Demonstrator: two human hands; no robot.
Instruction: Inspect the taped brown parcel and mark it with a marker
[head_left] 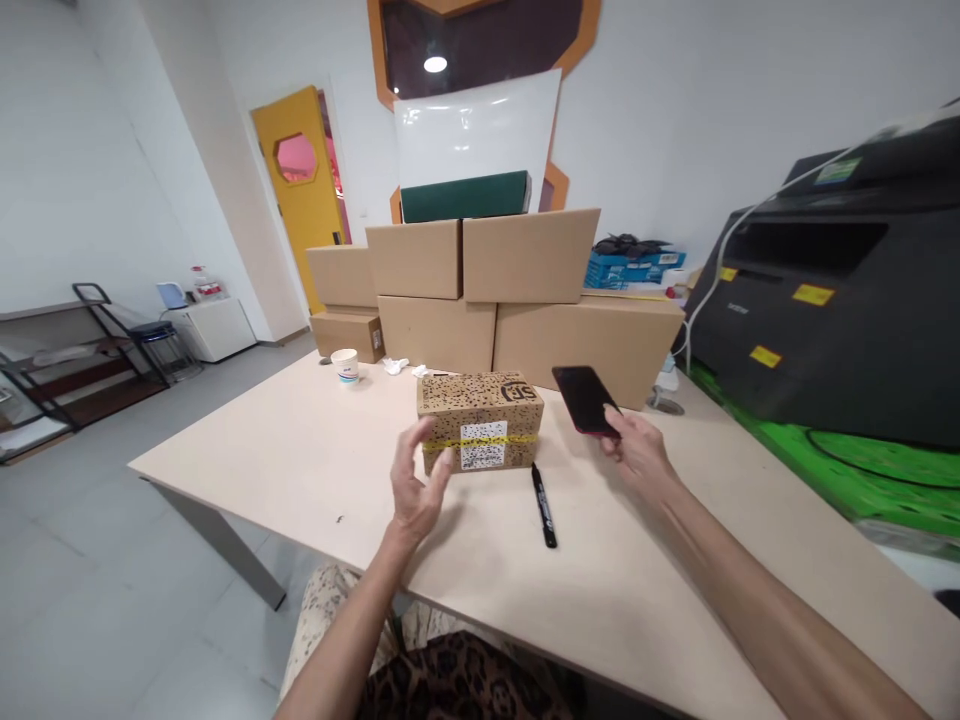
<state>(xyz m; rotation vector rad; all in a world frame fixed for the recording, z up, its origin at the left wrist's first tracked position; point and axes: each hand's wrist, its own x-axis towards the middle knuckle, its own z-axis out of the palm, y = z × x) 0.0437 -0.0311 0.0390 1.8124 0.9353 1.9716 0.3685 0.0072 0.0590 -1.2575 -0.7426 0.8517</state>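
Observation:
My right hand (636,447) grips the near end of a dark smartphone (583,400), held over the right part of the table beside a small cardboard box. The phone's black face is tilted upward. My left hand (417,485) is at the box's left front corner, fingers and thumb apart; whether it touches the box I cannot tell. The cardboard box (480,395) is covered in dark specks, with a yellow strip across its front and a white label (483,445). In front of its right corner lies a black marker (544,508) on the table.
Large cardboard boxes (435,335) are stacked at the table's (292,460) back, a green box (465,197) on top. A paper cup (345,366) and crumpled tissue (395,367) stand back left. On the right are a black printer (817,300) and a blue box (634,268).

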